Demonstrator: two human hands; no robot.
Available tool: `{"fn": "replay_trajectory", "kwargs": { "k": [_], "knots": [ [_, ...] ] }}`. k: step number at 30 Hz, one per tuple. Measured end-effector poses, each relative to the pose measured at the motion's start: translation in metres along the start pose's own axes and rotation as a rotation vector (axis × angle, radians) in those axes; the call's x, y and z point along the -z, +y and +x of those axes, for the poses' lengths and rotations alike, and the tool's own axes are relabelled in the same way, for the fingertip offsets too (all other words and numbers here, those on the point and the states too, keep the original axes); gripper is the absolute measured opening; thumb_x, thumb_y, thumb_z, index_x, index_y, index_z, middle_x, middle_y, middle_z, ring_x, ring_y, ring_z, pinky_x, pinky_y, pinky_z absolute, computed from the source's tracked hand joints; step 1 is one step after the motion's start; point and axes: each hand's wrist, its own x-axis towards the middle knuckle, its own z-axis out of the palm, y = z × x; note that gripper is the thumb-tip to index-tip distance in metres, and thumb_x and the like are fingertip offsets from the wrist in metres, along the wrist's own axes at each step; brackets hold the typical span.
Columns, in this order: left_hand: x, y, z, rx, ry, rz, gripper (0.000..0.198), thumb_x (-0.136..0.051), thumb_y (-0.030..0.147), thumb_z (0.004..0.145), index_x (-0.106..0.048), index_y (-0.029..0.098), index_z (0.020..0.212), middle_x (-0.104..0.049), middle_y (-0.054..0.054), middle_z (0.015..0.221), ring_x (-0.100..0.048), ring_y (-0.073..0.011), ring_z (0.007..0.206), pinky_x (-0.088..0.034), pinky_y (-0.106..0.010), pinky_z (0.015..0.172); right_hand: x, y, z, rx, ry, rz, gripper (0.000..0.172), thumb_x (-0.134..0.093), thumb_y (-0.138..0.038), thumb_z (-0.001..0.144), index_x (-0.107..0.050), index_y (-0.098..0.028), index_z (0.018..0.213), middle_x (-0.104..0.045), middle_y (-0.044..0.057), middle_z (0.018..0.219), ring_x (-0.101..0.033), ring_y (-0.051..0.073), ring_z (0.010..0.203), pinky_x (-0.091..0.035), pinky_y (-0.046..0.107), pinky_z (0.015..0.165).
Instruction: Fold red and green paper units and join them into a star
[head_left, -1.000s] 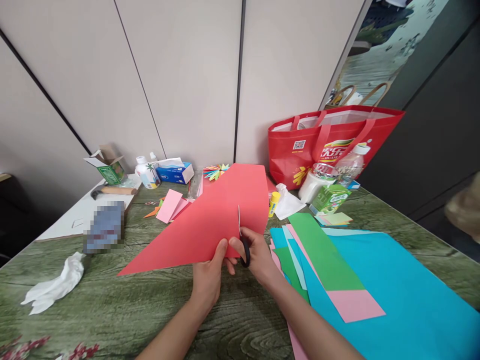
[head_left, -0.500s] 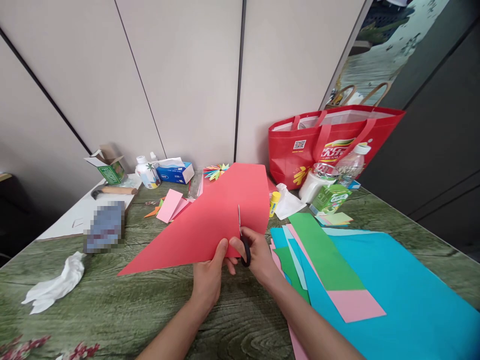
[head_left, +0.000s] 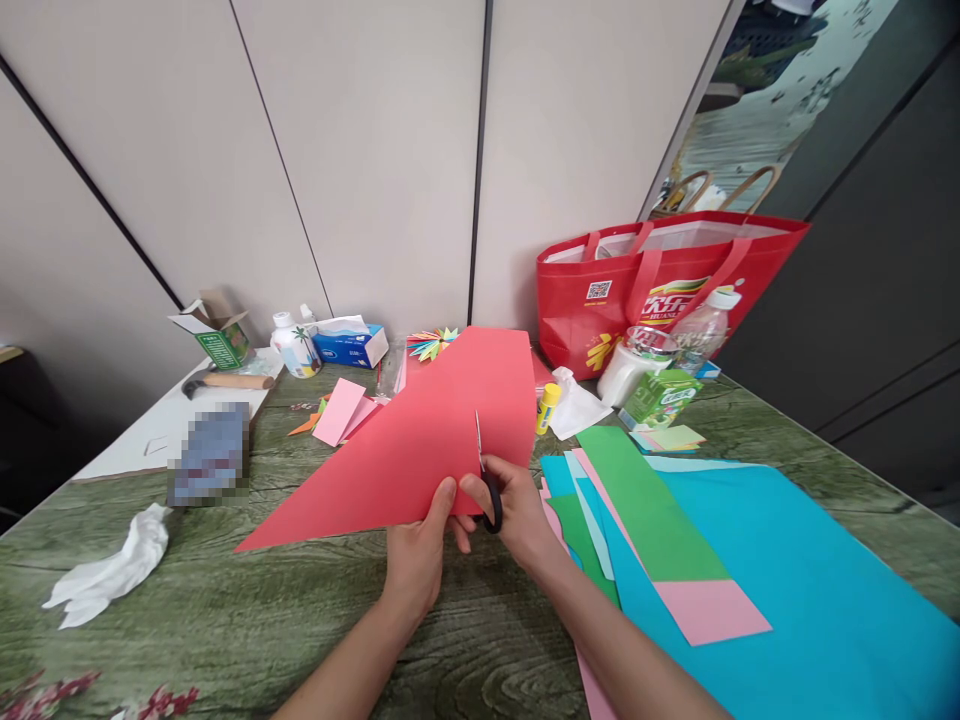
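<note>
A large sheet of red paper point(head_left: 420, 440) is held up over the table, its long point reaching out to the left. My left hand point(head_left: 420, 560) pinches its lower edge, thumb on the near face and the other fingers partly hidden behind. My right hand point(head_left: 517, 515) grips a pair of scissors point(head_left: 491, 503) by the black handles. One slim metal blade lies upright against the near face of the red paper; the other blade is hidden behind it. The two hands are close together at the paper's lower edge.
Blue, green and pink paper sheets point(head_left: 750, 530) lie to the right. Behind are a yellow glue stick point(head_left: 548, 408), a red bag point(head_left: 600, 310), a green carton point(head_left: 661, 400), pink paper pieces point(head_left: 341, 412) and a tissue pack point(head_left: 349, 342). A hammer point(head_left: 229, 381) and crumpled tissue point(head_left: 112, 570) lie left.
Hardly anything differs. The right edge of the red paper has shifted slightly to the left; both hands and the scissors are in nearly the same place.
</note>
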Motion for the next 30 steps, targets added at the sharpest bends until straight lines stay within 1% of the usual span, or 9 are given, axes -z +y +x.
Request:
{"fn": "replay_trajectory", "kwargs": {
  "k": [4,8,16,21,25,30],
  "knots": [
    [0.001,-0.001,0.000,-0.004,-0.001,0.014,0.029,-0.065,0.040,0.067,-0.059,0.012,0.060,-0.056,0.000,0.044,-0.047,-0.0100,0.035,-0.037,-0.022,0.033,-0.001,-0.003,0.000,-0.009,-0.034,0.008,0.030,-0.061,-0.046,0.069,-0.054,-0.017,0.067,-0.044,-0.005,0.045,-0.039,0.009,0.042,-0.032,0.021,0.039],
    [0.000,-0.002,-0.001,0.007,0.016,-0.004,0.027,-0.067,0.039,0.065,-0.060,0.012,0.065,-0.056,0.001,0.045,-0.048,-0.0105,0.035,-0.037,-0.021,0.032,0.002,-0.006,0.003,0.024,-0.009,-0.019,0.031,-0.064,-0.047,0.065,-0.055,-0.017,0.069,-0.049,-0.003,0.051,-0.042,0.010,0.048,-0.035,0.022,0.044],
    [-0.003,-0.004,-0.006,0.038,-0.050,0.001,0.028,-0.064,0.039,0.068,-0.058,0.013,0.061,-0.056,0.001,0.044,-0.047,-0.0094,0.034,-0.036,-0.020,0.032,0.012,-0.005,0.004,0.047,-0.014,-0.001,0.037,-0.061,-0.050,0.069,-0.057,-0.016,0.079,-0.057,0.001,0.065,-0.048,0.013,0.056,-0.038,0.024,0.050],
    [-0.001,-0.006,-0.006,0.039,-0.051,-0.001,0.027,-0.064,0.038,0.068,-0.058,0.013,0.062,-0.056,0.000,0.044,-0.047,-0.0100,0.036,-0.037,-0.021,0.033,0.010,-0.005,0.004,0.059,-0.012,-0.002,0.036,-0.060,-0.050,0.071,-0.058,-0.015,0.081,-0.058,0.001,0.065,-0.049,0.012,0.056,-0.038,0.024,0.052],
    [-0.002,-0.005,-0.006,0.033,-0.050,-0.007,0.025,-0.064,0.037,0.069,-0.058,0.013,0.063,-0.056,0.000,0.045,-0.048,-0.0104,0.038,-0.037,-0.021,0.034,0.009,-0.003,0.003,0.049,-0.006,0.012,0.036,-0.059,-0.050,0.072,-0.058,-0.015,0.079,-0.055,-0.001,0.059,-0.045,0.011,0.050,-0.036,0.023,0.047],
    [-0.002,-0.005,-0.006,0.041,-0.051,-0.006,0.026,-0.064,0.037,0.069,-0.058,0.013,0.062,-0.056,0.000,0.045,-0.048,-0.0101,0.037,-0.037,-0.020,0.033,0.010,0.000,0.003,0.047,0.013,0.034,0.032,-0.061,-0.045,0.072,-0.058,-0.014,0.078,-0.054,-0.002,0.058,-0.044,0.010,0.048,-0.036,0.022,0.045]
  ]
}}
